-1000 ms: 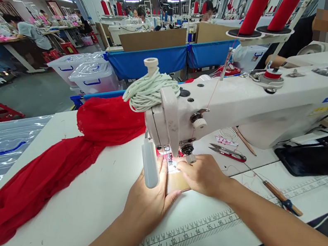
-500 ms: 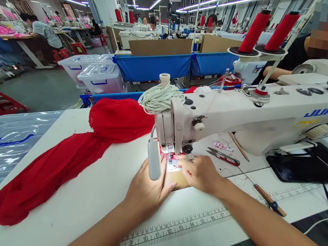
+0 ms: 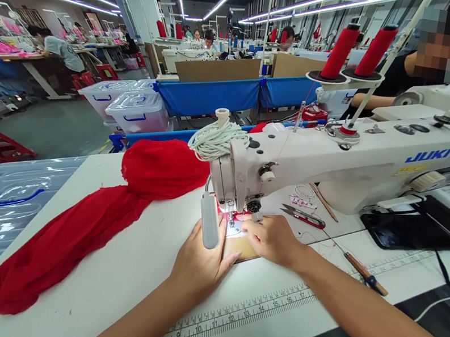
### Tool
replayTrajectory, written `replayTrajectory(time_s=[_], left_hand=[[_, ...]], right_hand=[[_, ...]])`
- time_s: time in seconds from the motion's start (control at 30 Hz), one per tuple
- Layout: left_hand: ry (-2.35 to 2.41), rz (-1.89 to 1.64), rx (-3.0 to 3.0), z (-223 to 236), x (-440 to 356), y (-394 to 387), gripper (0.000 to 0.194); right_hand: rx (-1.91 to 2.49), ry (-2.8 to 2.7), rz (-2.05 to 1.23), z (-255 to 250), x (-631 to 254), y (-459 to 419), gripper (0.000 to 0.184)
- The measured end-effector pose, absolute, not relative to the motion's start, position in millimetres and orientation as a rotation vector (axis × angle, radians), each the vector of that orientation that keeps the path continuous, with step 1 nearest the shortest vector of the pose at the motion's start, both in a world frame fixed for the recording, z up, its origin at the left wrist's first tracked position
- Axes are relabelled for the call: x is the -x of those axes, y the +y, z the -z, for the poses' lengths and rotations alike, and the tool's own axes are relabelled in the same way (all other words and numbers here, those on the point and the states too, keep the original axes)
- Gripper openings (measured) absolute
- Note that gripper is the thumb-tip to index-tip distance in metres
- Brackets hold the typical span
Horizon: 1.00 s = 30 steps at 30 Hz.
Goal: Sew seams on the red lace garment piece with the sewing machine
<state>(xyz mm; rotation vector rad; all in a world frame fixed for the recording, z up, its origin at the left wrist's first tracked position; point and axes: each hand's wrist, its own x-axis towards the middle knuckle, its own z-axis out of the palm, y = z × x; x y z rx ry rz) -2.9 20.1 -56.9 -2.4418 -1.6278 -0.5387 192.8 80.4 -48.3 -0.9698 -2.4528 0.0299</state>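
Observation:
Under the needle of the white sewing machine [image 3: 297, 152] lies a flat tan piece [image 3: 241, 249] with a white printed part [image 3: 234, 229] and a bit of red fabric at its far end. My left hand [image 3: 198, 262] rests flat along its left edge, fingers stretched forward and partly hidden by the grey lamp [image 3: 209, 220], thumb near the front corner. From the right, my right hand [image 3: 276, 239] bears on the piece with curled fingers, tips close to the presser foot. A long red cloth [image 3: 81, 225] is spread to the left of the machine.
Thread snips [image 3: 303, 216], a wooden-handled tool [image 3: 365, 273] and a black phone-like slab [image 3: 392, 226] lie to the right. A ruler scale [image 3: 232, 319] runs along the table front. Clear plastic boxes [image 3: 7, 230] stand left. Behind the machine sits a co-worker [image 3: 389, 75].
The view has shifted slightly, so the machine appears a little further left and lower. Both hands stay on the tan piece, with almost no visible movement.

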Motion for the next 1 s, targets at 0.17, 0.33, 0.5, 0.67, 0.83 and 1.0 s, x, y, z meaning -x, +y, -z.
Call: replayTrajectory(time_s=[0.17,0.33,0.5,0.67,0.83,1.0], left_hand=[[-1.639,0.514,2.447,52.9,1.7,19.0,0.067],[-1.652,0.491,2.449,51.8,1.5,19.0,0.069],[-1.669,0.509,2.478,51.3,2.4,19.8,0.067],[-1.654,0.519,2.467,53.7,3.5,21.1,0.069],[-1.636,0.533,2.469,54.1,3.1,20.9,0.068],[-1.586,0.533,2.445,43.5,2.3,20.7,0.066]], right_hand=[[0.969,-2.455,-0.02,47.4,-193.0,79.7,0.017],[0.979,-2.45,-0.022,46.2,-192.9,78.8,0.016],[0.988,-2.45,-0.019,45.5,-192.7,79.2,0.015],[0.986,-2.451,-0.015,45.7,-192.7,79.2,0.014],[0.983,-2.431,0.003,46.2,-193.3,79.2,0.017],[0.948,-2.37,0.007,48.5,-195.3,80.8,0.021]])
